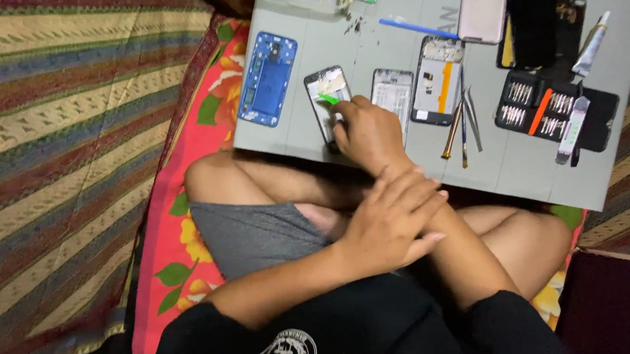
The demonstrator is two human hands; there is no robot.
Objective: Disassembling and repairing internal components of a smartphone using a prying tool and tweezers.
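Your right hand [368,130] is curled, fingertips pinched together on a small green pick [329,99] and pressing down on the opened phone [327,104] beneath it. How tight the pinch is can't quite be made out; the knuckles hide the fingertips. Your left hand [392,223] lies flat, fingers spread and relaxed, wrapped over your right forearm, holding no tool.

The opened phone sits near the front edge of the grey work mat [506,163], at about 11 o'clock from your right hand. Its frame is dark, its inside pale with a green patch near the top.

Edges and room: a blue phone frame [268,77] lies at 9 o'clock from the opened phone, a little apart. A white-backed frame [393,92] sits just beside your knuckles at 1 o'clock. Tweezers and a screwdriver [463,124] lie at 3 o'clock, near. The bit case [553,108] is well apart, further toward 3 o'clock. Bare mat shows below the tweezers, toward the front edge.
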